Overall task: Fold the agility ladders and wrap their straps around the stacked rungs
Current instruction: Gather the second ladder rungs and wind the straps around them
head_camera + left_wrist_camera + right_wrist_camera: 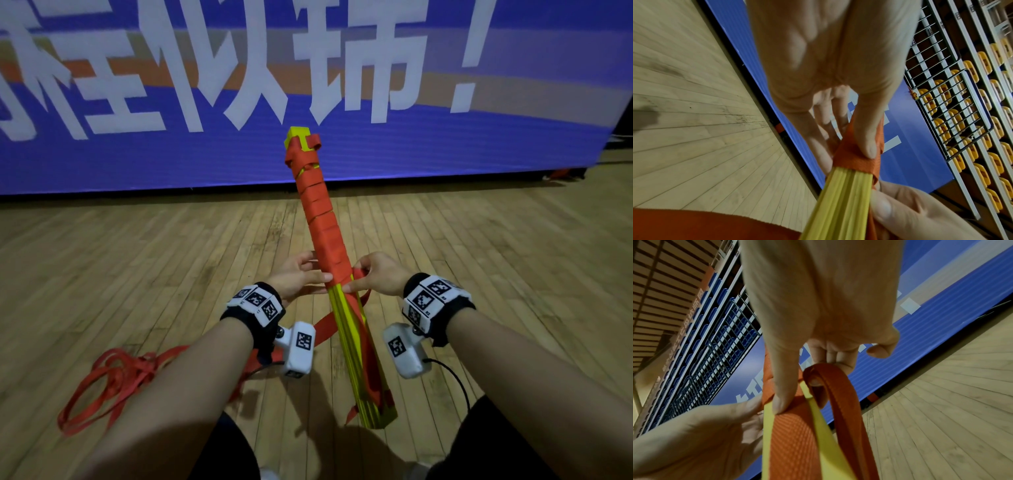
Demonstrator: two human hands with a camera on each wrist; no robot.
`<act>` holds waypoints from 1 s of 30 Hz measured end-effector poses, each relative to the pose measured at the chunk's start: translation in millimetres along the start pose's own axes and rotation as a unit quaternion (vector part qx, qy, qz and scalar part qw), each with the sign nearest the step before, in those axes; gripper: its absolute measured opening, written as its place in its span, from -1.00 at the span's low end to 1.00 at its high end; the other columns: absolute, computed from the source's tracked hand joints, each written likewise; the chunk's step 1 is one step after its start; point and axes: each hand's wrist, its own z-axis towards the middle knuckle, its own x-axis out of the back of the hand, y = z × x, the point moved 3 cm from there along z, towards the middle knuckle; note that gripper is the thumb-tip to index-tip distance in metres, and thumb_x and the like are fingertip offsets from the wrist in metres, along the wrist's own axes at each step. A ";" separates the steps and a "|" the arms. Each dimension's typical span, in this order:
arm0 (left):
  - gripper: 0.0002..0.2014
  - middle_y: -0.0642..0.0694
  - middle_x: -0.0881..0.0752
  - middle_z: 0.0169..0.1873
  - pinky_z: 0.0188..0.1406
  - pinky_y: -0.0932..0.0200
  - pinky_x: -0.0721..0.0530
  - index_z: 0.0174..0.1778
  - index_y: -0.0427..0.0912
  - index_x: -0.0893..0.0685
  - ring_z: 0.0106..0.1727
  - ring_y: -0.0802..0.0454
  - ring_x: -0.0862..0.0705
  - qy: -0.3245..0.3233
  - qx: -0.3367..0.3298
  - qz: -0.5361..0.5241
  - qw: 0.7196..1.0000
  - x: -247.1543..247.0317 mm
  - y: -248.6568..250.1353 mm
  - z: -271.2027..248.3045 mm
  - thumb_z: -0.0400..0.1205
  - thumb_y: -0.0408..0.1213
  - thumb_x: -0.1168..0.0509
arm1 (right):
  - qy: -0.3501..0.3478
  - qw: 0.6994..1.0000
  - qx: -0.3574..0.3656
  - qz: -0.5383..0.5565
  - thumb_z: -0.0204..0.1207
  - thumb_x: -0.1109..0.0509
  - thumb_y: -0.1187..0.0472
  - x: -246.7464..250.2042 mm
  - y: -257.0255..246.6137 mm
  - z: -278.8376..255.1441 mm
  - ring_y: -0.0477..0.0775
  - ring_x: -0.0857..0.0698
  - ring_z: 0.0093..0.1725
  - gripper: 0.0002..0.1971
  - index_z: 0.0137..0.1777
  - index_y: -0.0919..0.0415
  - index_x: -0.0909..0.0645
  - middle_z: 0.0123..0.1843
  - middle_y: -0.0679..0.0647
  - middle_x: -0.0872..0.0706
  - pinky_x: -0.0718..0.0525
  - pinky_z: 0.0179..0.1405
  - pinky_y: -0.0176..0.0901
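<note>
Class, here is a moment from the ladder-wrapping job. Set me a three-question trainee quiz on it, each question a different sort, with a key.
1. True or false: the red strap already covers the whole stack of yellow rungs.
2. Where does the loose strap lie? A) on the wooden floor to the person's left B) over the blue banner C) around a wrist
3. Fill in: the left hand and right hand hold the bundle at the ______ of the wrapped part.

Key: 1 false; 2 A; 3 near end (edge)
</note>
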 end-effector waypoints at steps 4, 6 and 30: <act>-0.47 -0.20 -0.76 0.05 0.03 0.05 -0.77 0.37 -0.15 -0.40 0.06 -0.08 -0.76 -0.030 0.004 0.003 1.000 0.8 0.9 -0.1 0.54 -0.58 -0.36 | 0.001 1.000 0.012 0.008 0.39 -0.58 0.20 1.4 0.6 0.2 -0.01 -0.59 -0.23 -0.72 -0.39 0.17 -0.52 -0.31 0.06 -0.60 -0.54 -0.22 -0.26; -0.45 -0.26 -0.74 0.12 0.14 -0.03 -0.73 0.40 -0.16 -0.36 0.14 -0.14 -0.74 -0.037 0.013 0.006 0.999 0.9 -0.1 -0.8 0.55 -0.59 -0.35 | -0.004 1.000 0.013 0.002 0.38 -0.58 0.19 1.0 1.1 1.3 0.03 -0.60 -0.18 -0.74 -0.39 0.15 -0.55 -0.28 0.08 -0.62 -0.58 -0.09 -0.15; -0.59 -0.21 -0.71 0.04 0.03 0.02 -0.74 0.27 -0.19 -0.38 0.02 -0.07 -0.73 0.013 -0.018 -0.019 1.000 -7.7 -3.7 0.9 0.58 -0.52 -0.35 | -0.017 1.000 -0.006 -0.012 0.62 -0.32 0.25 11.0 11.4 1.6 -0.18 -0.65 -0.24 -0.83 -0.10 0.21 -0.74 -0.23 -0.02 -0.75 -0.56 -0.24 -0.50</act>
